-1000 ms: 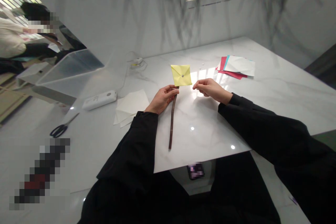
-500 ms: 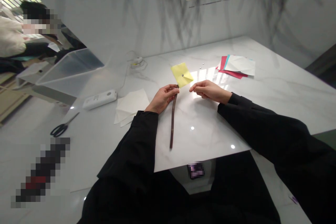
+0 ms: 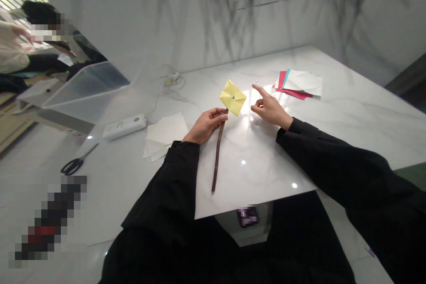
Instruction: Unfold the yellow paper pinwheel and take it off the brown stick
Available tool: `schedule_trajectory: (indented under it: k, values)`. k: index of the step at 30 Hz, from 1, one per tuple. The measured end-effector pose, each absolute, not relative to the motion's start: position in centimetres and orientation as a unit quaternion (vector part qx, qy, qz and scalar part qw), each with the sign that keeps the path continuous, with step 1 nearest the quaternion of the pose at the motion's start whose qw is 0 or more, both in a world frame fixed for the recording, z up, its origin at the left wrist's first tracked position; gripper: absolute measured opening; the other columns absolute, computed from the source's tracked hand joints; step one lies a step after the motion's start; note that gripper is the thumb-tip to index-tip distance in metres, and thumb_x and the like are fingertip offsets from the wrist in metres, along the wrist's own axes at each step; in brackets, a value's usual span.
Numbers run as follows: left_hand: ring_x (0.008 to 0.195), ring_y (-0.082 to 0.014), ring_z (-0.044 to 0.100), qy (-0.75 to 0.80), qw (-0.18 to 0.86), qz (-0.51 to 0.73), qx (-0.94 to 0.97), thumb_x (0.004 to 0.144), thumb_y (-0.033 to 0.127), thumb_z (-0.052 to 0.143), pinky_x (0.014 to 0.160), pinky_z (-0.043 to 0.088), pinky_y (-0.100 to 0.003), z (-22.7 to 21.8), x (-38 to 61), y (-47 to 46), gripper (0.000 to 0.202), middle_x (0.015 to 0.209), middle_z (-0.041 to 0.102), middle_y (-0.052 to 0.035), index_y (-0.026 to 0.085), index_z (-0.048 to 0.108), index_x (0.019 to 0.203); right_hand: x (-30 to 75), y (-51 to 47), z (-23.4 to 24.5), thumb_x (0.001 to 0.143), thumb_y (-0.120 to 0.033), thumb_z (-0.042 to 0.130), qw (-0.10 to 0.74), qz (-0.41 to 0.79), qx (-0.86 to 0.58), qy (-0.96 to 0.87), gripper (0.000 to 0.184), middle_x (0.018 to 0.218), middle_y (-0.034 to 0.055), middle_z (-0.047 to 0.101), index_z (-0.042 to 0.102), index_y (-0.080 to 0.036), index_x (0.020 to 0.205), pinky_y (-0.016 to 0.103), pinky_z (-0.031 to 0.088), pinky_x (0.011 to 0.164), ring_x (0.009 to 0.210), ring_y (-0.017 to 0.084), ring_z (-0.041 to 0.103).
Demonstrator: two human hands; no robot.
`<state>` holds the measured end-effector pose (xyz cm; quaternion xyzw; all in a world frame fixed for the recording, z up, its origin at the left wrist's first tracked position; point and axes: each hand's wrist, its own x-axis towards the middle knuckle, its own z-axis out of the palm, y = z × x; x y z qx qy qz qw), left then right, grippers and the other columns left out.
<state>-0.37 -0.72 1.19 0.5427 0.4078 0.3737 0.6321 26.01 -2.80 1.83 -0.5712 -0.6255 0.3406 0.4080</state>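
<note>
left hand (image 3: 207,125) closed around the upper end of a dark brown stick (image 3: 216,155), fingers curled over it, thumb on top. the stick slants down toward the near edge of the white marble table (image 3: 333,111), its lower tip resting on or just above the surface; cannot tell which. at the stick's top sits a yellow paper pinwheel (image 3: 233,97), folded square standing on one corner like a diamond, a small metal pin at its centre.

right hand (image 3: 270,109) just beside the pinwheel on its right, not touching it. index finger stretched out and pointing up and away, the other fingers loosely curled, holding nothing.

farther right on the table: a small stack of paper sheets (image 3: 299,83), red, blue and white. left of the left hand, white paper sheets (image 3: 164,135) lie fanned. beyond them a white oblong device (image 3: 124,126), then black scissors (image 3: 76,163) near the left edge. a clear plastic box (image 3: 87,86) stands at the far left. another person (image 3: 20,49) sits in the background, upper left.
</note>
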Motion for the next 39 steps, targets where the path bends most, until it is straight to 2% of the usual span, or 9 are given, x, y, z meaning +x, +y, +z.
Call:
schedule_trajectory:
  k: [6, 9, 12, 21, 25, 27, 29, 33, 39]
  values:
    - [0.089, -0.0172, 0.063, 0.388, 0.631, 0.340, 0.579, 0.067, 0.038, 0.097, 0.083, 0.046, -0.031, 1.2, -0.5, -0.8, 0.045, 0.097, 0.074, -0.0042, 0.018, 0.078, 0.102, 27.1, -2.7, 2.4, 0.080, -0.014, 0.065, 0.410, 0.252, -0.582, -0.656, 0.080, 0.084, 0.0063, 0.074, 0.054, -0.016, 0.160, 0.031, 0.044, 0.071, 0.070, 0.020, 0.054]
    - [0.088, -0.0162, 0.062, 0.383, 0.634, 0.341, 0.579, 0.067, 0.038, 0.097, 0.083, 0.045, -0.031, 1.1, -0.5, -0.8, 0.045, 0.097, 0.073, -0.0040, 0.018, 0.078, 0.102, 27.2, -2.4, 2.2, 0.079, -0.017, 0.064, 0.311, 0.269, -0.588, -0.697, 0.041, 0.072, 0.0049, 0.069, 0.083, -0.014, 0.114, 0.030, 0.038, 0.067, 0.066, 0.018, 0.052]
    - [0.086, -0.0154, 0.062, 0.392, 0.631, 0.361, 0.564, 0.068, 0.037, 0.096, 0.082, 0.046, -0.031, 1.2, -0.4, -0.8, 0.043, 0.096, 0.072, -0.0038, 0.018, 0.077, 0.101, 27.2, -2.3, 1.9, 0.081, -0.023, 0.061, 0.197, 0.301, -0.566, -0.742, 0.025, 0.058, 0.0024, 0.061, 0.085, -0.015, 0.078, 0.031, 0.031, 0.061, 0.058, 0.015, 0.047]
    - [0.087, -0.0144, 0.061, 0.397, 0.630, 0.372, 0.553, 0.067, 0.036, 0.097, 0.082, 0.045, -0.030, 1.1, -0.4, -0.7, 0.044, 0.095, 0.071, -0.0030, 0.018, 0.077, 0.101, 27.2, -2.1, 1.5, 0.083, -0.026, 0.061, 0.256, 0.309, -0.585, -0.705, 0.025, 0.063, 0.0014, 0.060, 0.084, -0.015, 0.083, 0.030, 0.031, 0.060, 0.058, 0.012, 0.044]
    - [0.085, -0.0144, 0.060, 0.405, 0.629, 0.373, 0.549, 0.067, 0.038, 0.097, 0.082, 0.045, -0.030, 1.1, -0.4, -0.7, 0.045, 0.095, 0.070, -0.0030, 0.018, 0.076, 0.101, 26.7, -1.8, 1.0, 0.082, -0.020, 0.065, 0.340, 0.442, -0.590, -0.584, 0.048, 0.067, -0.0001, 0.058, 0.074, -0.011, 0.129, 0.027, 0.028, 0.052, 0.055, 0.011, 0.041]
    - [0.085, -0.0142, 0.060, 0.408, 0.628, 0.376, 0.546, 0.066, 0.038, 0.097, 0.082, 0.045, -0.030, 1.1, -0.3, -0.7, 0.046, 0.095, 0.070, -0.0029, 0.018, 0.076, 0.102, 26.2, -2.3, 1.0, 0.083, -0.018, 0.066, 0.369, 0.509, -0.563, -0.536, 0.055, 0.065, -0.0023, 0.053, 0.067, -0.011, 0.137, 0.025, 0.023, 0.048, 0.053, 0.011, 0.038]
    - [0.086, -0.0143, 0.061, 0.409, 0.628, 0.381, 0.541, 0.065, 0.038, 0.098, 0.083, 0.045, -0.030, 1.1, -0.3, -0.8, 0.047, 0.095, 0.070, -0.0028, 0.017, 0.075, 0.101, 25.6, -3.3, 1.4, 0.083, -0.021, 0.069, 0.324, 0.586, -0.489, -0.558, 0.046, 0.062, -0.0043, 0.048, 0.072, -0.012, 0.128, 0.024, 0.020, 0.047, 0.052, 0.011, 0.035]
    - [0.087, -0.0144, 0.061, 0.409, 0.631, 0.387, 0.534, 0.064, 0.037, 0.098, 0.084, 0.046, -0.030, 1.2, -0.3, -0.9, 0.046, 0.096, 0.071, -0.0024, 0.018, 0.076, 0.100, 24.6, -5.3, 2.5, 0.087, -0.031, 0.074, 0.071, 0.716, -0.233, -0.655, 0.034, 0.059, -0.0073, 0.040, 0.079, -0.012, 0.114, 0.022, 0.023, 0.047, 0.052, 0.008, 0.030]
    - [0.087, -0.0141, 0.061, 0.411, 0.633, 0.388, 0.529, 0.063, 0.038, 0.099, 0.083, 0.046, -0.029, 1.2, -0.3, -0.8, 0.048, 0.093, 0.071, -0.0019, 0.018, 0.076, 0.101, 24.6, -3.9, 1.7, 0.092, -0.021, 0.068, 0.265, 0.627, -0.470, -0.562, 0.015, 0.059, -0.0070, 0.039, 0.071, -0.015, 0.105, 0.023, 0.018, 0.046, 0.050, 0.008, 0.027]
